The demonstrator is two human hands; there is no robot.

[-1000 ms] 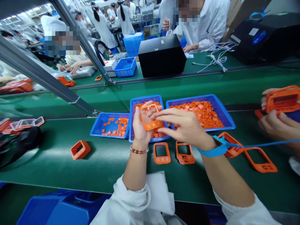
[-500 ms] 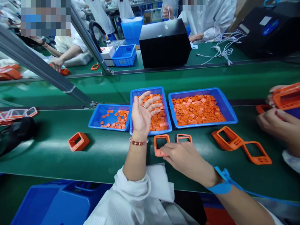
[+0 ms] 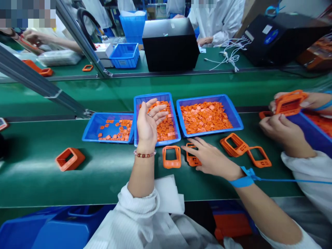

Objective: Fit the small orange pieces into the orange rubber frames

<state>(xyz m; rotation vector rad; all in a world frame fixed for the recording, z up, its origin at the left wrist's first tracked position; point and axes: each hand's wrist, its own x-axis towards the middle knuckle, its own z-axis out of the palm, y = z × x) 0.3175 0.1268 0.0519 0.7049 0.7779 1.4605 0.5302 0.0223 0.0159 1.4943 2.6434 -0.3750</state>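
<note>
My left hand [image 3: 148, 122] is raised palm up with its fingers loosely spread, in front of the middle blue tray [image 3: 176, 133] of small orange pieces. I see nothing in its palm. My right hand [image 3: 214, 159] reaches over an orange plastic frame [image 3: 192, 159] on the green bench, its fingers apart; whether they touch the frame is hard to tell. Between the two hands lies another orange frame [image 3: 171, 165], with small pieces along its lower edge. Just right of my right hand are a stack of orange frames [image 3: 233, 145] and a single frame [image 3: 264, 162].
More small orange pieces fill the right blue tray [image 3: 240, 122]; fewer lie in the left tray [image 3: 86, 133]. A stack of orange frames [image 3: 70, 159] stands at left. At right, a co-worker's hands [image 3: 282, 128] hold orange frames. A metal post [image 3: 33, 76] slants across the left.
My right hand has left the nearer frame and moved right to the other frame, its fingers now spread. My left hand keeps its pose. The camera view has shifted to the right.
</note>
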